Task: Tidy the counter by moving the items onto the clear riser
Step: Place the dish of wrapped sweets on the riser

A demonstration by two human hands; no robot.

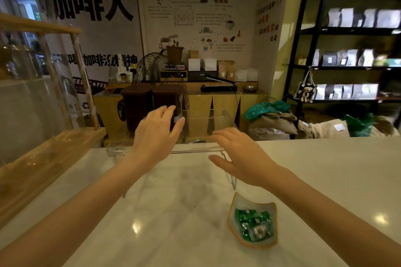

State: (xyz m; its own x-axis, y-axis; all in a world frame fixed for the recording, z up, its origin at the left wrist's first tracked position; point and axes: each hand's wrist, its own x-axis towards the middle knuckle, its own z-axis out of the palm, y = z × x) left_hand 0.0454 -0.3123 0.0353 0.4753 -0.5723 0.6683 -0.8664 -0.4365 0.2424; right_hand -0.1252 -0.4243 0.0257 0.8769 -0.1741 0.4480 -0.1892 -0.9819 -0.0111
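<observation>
A clear acrylic riser (195, 150) stands on the white marble counter (173, 234), near its far edge; its top edge and right leg catch the light. My left hand (157, 134) hovers over the riser's left part with fingers spread and nothing in it. Over the riser's right end, my right hand (238, 156) is also open and empty. A small glass dish with an orange rim (252, 222) holding green-wrapped candies lies on the counter in front of the riser, to the right.
A wooden and glass display case (43, 158) stands on the counter's left side. Beyond the counter are dark bins (138, 106), a wire fan guard, a wooden cabinet with boxes, sacks on the floor, and a black shelf (347, 50) of bags at right.
</observation>
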